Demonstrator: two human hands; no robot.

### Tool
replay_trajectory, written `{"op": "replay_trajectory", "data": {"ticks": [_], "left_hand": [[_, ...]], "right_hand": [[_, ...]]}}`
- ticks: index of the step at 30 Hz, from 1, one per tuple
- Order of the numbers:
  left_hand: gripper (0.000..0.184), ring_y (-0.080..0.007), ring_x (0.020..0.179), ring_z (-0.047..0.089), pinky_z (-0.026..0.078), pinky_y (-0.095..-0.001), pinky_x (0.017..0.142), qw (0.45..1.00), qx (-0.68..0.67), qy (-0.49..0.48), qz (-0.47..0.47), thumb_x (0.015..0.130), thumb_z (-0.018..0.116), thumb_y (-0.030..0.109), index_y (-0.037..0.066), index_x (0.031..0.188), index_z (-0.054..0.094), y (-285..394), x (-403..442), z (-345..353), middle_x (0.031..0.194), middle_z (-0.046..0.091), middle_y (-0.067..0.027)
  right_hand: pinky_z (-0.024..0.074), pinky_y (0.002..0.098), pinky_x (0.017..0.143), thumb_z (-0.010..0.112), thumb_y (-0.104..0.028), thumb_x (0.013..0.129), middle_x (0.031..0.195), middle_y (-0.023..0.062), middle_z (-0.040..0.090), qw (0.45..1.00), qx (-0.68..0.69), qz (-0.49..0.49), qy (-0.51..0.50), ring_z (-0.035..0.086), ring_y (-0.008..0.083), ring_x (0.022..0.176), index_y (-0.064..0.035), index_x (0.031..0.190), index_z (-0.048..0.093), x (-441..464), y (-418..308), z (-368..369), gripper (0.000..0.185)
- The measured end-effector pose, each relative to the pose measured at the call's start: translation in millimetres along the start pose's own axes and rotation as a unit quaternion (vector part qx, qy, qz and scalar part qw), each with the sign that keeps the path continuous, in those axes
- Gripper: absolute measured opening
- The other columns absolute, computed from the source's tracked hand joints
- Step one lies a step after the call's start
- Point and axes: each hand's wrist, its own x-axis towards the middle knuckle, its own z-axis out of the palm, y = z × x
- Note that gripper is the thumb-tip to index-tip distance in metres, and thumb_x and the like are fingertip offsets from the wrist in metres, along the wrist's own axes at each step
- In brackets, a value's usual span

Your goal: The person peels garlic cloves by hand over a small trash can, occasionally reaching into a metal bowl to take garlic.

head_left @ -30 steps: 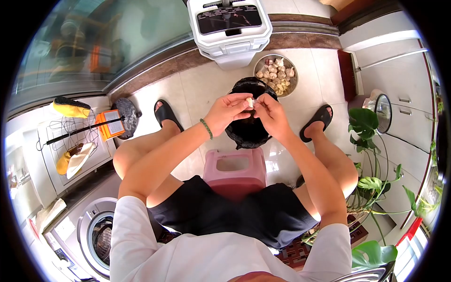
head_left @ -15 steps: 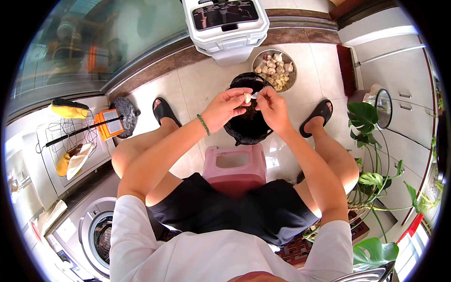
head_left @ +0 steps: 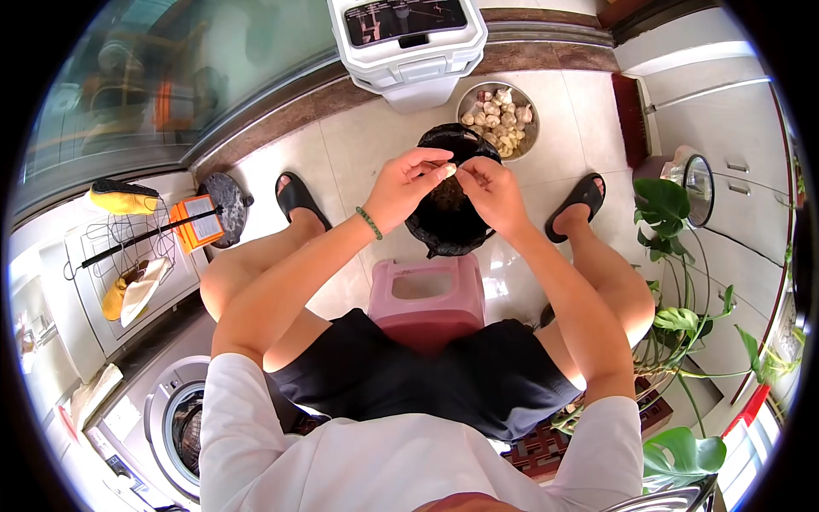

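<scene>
My left hand pinches a small pale garlic clove between thumb and fingertips. Close beside it, the thumb and index finger of my right hand are pressed together near the clove; what they hold, if anything, is too small to make out. Both hands are above a round bin lined with a black bag, with brownish scraps inside. Just beyond the bin, a round metal bowl on the floor holds garlic bulbs and loose cloves.
A pink stool stands between my legs, near the bin. Beyond the bin is a white appliance with a dark panel. Leafy plants and cabinets are at the right; a wire rack and a washing machine are at the left.
My right fingers have moved slightly away from and back near the clove, with a pale scrap no longer clearly visible between them. The bin and bowl appear slightly higher as the view shifts.
</scene>
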Motion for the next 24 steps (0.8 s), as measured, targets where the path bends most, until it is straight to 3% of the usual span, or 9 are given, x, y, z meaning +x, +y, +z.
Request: {"op": "replay_trajectory", "data": {"ticks": [5, 10, 14, 16, 19, 21, 22, 24], "left_hand": [[0.031, -0.0116, 0.102, 0.059, 0.047, -0.0269, 0.094, 1.0, 0.005, 0.012, -0.005, 0.092, 0.06, 0.001, -0.001, 0.123, 0.058, -1.7, 1.1, -1.0, 0.109, 0.063, -0.0062], [0.03, -0.0109, 0.097, 0.06, 0.049, -0.0258, 0.086, 1.0, -0.025, 0.017, 0.008, 0.089, 0.064, 0.0, 0.0, 0.119, 0.061, -2.8, -0.3, 0.4, 0.105, 0.065, -0.0035], [0.031, -0.0111, 0.097, 0.061, 0.05, -0.0255, 0.083, 0.999, -0.03, 0.032, 0.003, 0.09, 0.064, 0.003, 0.001, 0.12, 0.06, 1.3, -1.3, 2.8, 0.107, 0.065, -0.004], [0.029, -0.0106, 0.096, 0.062, 0.051, -0.0255, 0.08, 0.993, -0.053, 0.045, -0.095, 0.091, 0.065, 0.009, 0.001, 0.119, 0.061, 7.6, -2.3, 4.4, 0.108, 0.066, -0.0042], [0.033, -0.0113, 0.098, 0.063, 0.052, -0.0255, 0.081, 0.995, -0.011, 0.029, -0.096, 0.092, 0.066, 0.019, 0.004, 0.12, 0.062, 0.1, -2.7, -1.7, 0.111, 0.067, -0.0041], [0.032, -0.0112, 0.097, 0.064, 0.052, -0.0262, 0.081, 0.995, -0.008, 0.039, -0.088, 0.092, 0.067, 0.02, 0.004, 0.119, 0.062, -2.7, -3.7, 0.2, 0.11, 0.068, -0.0041], [0.031, -0.0111, 0.097, 0.064, 0.053, -0.0268, 0.081, 0.996, -0.006, 0.05, -0.08, 0.092, 0.067, 0.021, 0.004, 0.117, 0.063, -2.8, -4.7, 1.7, 0.109, 0.068, -0.0041], [0.031, -0.0115, 0.098, 0.064, 0.053, -0.0271, 0.081, 0.994, -0.03, 0.058, -0.092, 0.092, 0.066, 0.022, 0.004, 0.118, 0.063, -3.8, -6.5, 5.8, 0.109, 0.068, -0.0038]], "right_hand": [[0.0477, 0.0236, 0.063, 0.063, -0.001, 0.084, 0.082, 0.0053, 0.064, 0.996, 0.083, -0.029, 0.006, 0.058, 0.0085, 0.069, 0.0021, 0.1, 0.062, -2.3, 0.5, 4.5, 0.017], [0.0496, 0.0219, 0.067, 0.062, -0.001, 0.088, 0.087, 0.0037, 0.065, 0.986, 0.158, -0.051, -0.017, 0.06, 0.0069, 0.075, 0.0025, 0.109, 0.059, -1.4, 1.2, 9.0, 0.021], [0.0519, 0.0225, 0.07, 0.06, -0.001, 0.091, 0.09, 0.0032, 0.066, 0.96, 0.28, 0.01, -0.017, 0.062, 0.0081, 0.078, 0.0015, 0.108, 0.059, -1.3, -0.3, 10.6, 0.018], [0.0524, 0.0226, 0.069, 0.06, -0.001, 0.091, 0.091, 0.003, 0.066, 0.948, 0.317, 0.02, -0.019, 0.063, 0.0084, 0.079, 0.0012, 0.108, 0.059, -1.5, -0.1, 11.3, 0.017], [0.0508, 0.0231, 0.065, 0.061, -0.003, 0.091, 0.088, 0.0028, 0.066, 0.97, 0.241, 0.003, -0.009, 0.062, 0.0069, 0.076, 0.0011, 0.102, 0.06, -4.8, -3.3, 10.3, 0.012], [0.0471, 0.025, 0.059, 0.062, -0.006, 0.091, 0.078, 0.0037, 0.063, 0.994, 0.097, -0.049, -0.006, 0.06, 0.007, 0.069, 0.0009, 0.093, 0.059, -5.1, -7.1, 6.6, 0.008], [0.0471, 0.025, 0.059, 0.062, -0.006, 0.091, 0.078, 0.0037, 0.063, 0.994, 0.097, -0.051, -0.006, 0.06, 0.007, 0.069, 0.0009, 0.093, 0.059, -6.1, -10.9, 4.7, 0.008], [0.0438, 0.0325, 0.055, 0.06, -0.011, 0.093, 0.069, 0.0111, 0.058, 0.998, -0.013, -0.059, -0.004, 0.058, 0.0188, 0.059, 0.0007, 0.084, 0.055, -6.3, -20.5, 2.0, 0.015]]}}
